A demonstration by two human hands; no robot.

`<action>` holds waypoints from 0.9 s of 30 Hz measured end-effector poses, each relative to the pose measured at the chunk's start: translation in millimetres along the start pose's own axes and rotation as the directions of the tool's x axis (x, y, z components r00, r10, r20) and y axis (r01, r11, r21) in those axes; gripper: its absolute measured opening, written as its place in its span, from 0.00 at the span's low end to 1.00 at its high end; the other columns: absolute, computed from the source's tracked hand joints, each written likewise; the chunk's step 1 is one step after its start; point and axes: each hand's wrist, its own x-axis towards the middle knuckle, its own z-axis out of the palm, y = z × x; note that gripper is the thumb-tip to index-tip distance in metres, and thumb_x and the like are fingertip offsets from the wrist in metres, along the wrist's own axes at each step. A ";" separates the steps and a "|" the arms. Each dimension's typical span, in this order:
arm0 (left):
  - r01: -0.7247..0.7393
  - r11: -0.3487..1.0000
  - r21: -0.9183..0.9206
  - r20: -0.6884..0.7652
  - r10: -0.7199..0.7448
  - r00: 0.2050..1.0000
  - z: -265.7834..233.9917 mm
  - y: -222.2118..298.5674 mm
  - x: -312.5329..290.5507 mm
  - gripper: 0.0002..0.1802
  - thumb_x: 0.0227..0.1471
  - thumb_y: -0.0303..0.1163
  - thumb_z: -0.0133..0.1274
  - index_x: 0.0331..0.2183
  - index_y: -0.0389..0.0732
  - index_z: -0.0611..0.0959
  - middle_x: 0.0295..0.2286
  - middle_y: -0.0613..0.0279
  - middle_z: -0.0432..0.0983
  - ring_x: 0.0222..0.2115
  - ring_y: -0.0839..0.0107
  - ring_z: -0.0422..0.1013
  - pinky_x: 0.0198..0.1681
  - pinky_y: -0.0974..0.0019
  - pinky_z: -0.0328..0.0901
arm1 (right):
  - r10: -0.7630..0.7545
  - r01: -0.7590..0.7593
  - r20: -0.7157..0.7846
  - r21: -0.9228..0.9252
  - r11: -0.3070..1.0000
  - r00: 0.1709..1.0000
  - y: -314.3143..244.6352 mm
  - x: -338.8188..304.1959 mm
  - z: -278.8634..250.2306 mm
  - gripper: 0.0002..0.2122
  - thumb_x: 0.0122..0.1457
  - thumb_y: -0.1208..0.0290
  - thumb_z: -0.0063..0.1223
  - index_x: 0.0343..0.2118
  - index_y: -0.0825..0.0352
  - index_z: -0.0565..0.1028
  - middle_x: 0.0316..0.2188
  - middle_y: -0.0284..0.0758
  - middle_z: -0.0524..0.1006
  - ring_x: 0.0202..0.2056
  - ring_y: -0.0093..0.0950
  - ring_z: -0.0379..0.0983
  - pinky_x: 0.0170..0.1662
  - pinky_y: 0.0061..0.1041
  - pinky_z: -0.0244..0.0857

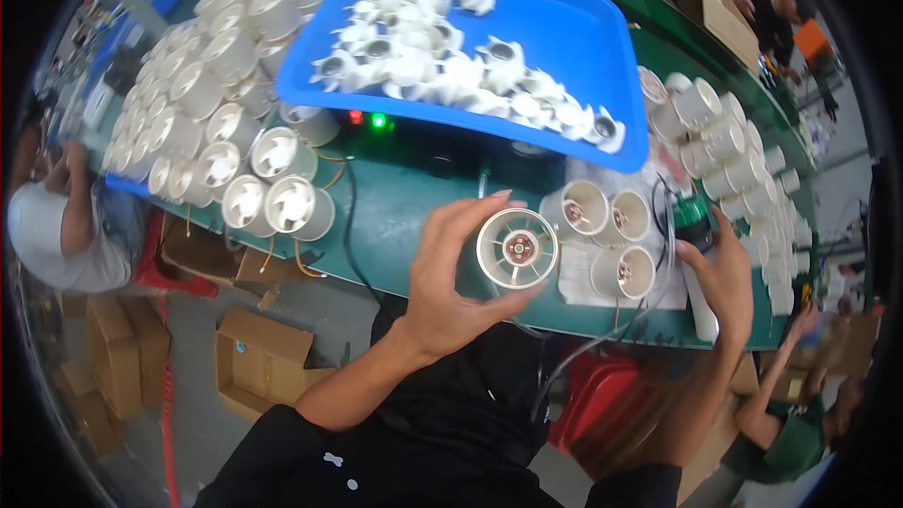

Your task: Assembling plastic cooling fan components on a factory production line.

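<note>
My left hand (pixel 440 287) grips a round white fan housing (pixel 485 259) from its left side, thumb below and fingers above. Its open end faces up, showing thin spokes around a coppery centre. At the right, my right hand (pixel 726 282) is closed around a green and black round-bodied device (pixel 694 219), whose exact kind I cannot make out. Between the hands, three similar white housings (pixel 585 207) stand on pale paper (pixel 578 284), with coppery parts inside.
Above them, a blue tray (pixel 574 23) holds many white fan impellers (pixel 404 56). Stacked white housings (pixel 230 56) crowd the left, more (pixel 724 146) the right. A grey cable (pixel 588 350) crosses the table edge. Cardboard boxes (pixel 259 362) lie on the floor. Other people sit at both sides.
</note>
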 end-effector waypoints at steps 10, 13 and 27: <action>-0.077 0.963 0.260 0.027 0.072 0.997 -4.9 9.0 3.3 0.38 0.37 0.31 0.70 0.52 0.37 0.76 0.44 0.55 0.74 0.47 0.56 0.66 0.51 0.59 0.64 | -0.701 0.680 -0.131 0.420 0.602 0.701 -169.1 78.0 -1.2 0.08 0.60 0.73 0.55 0.40 0.69 0.78 0.29 0.37 0.79 0.29 0.25 0.75 0.36 0.25 0.69; -0.085 0.951 0.297 0.029 0.080 0.996 -0.9 12.9 1.7 0.37 0.38 0.32 0.70 0.52 0.37 0.76 0.43 0.55 0.75 0.47 0.55 0.66 0.51 0.58 0.63 | -0.820 0.775 -0.069 0.382 0.504 0.568 -237.2 117.7 23.8 0.08 0.59 0.71 0.55 0.38 0.69 0.79 0.31 0.41 0.80 0.30 0.34 0.77 0.35 0.32 0.70; -0.102 0.940 0.327 0.019 0.101 0.995 -1.7 7.2 0.1 0.37 0.38 0.33 0.70 0.51 0.38 0.76 0.42 0.55 0.75 0.46 0.56 0.66 0.50 0.58 0.64 | -0.993 0.745 0.111 -0.660 -0.098 -0.032 -227.1 153.1 26.8 0.04 0.48 0.75 0.57 0.28 0.65 0.75 0.28 0.34 0.74 0.34 0.28 0.74 0.36 0.28 0.66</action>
